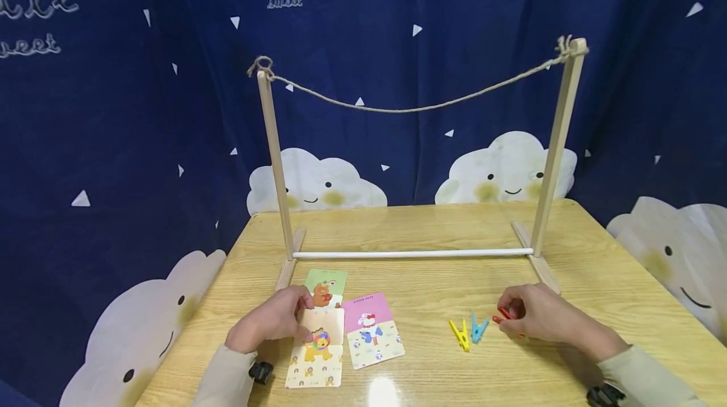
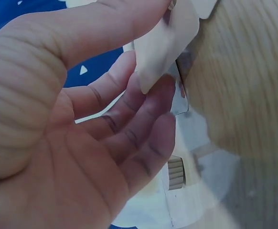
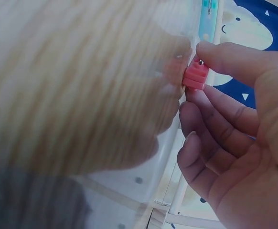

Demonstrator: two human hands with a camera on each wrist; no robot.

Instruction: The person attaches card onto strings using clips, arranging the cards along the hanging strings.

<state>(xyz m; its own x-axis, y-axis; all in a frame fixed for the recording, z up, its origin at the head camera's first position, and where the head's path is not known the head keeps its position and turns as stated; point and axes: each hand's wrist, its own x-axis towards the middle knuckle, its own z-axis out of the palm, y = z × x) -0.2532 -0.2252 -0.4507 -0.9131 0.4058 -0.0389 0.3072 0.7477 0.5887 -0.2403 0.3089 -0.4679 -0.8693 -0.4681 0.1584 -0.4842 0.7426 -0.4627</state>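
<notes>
While the lion card (image 1: pixel 318 359) is at the left of the counter (image 1: pixel 431 293), we see its long axis running away from us, the lion's head toward the far end. The red clip (image 1: pixel 497 319), to the right beside a blue clip (image 1: pixel 479 329), slants with two ends toward the far left. The left hand (image 1: pixel 277 318) reaches in from the near left, its fingers (image 2: pixel 151 114) pinching the card's left edge, thumb in front. The right hand (image 1: pixel 542 315) comes from the near right, its fingers (image 3: pixel 194 121) and thumb grasping the red clip. We find the card cream and peach, rounded at the corners; the clip looks blocky and pinkish-red close up.
</notes>
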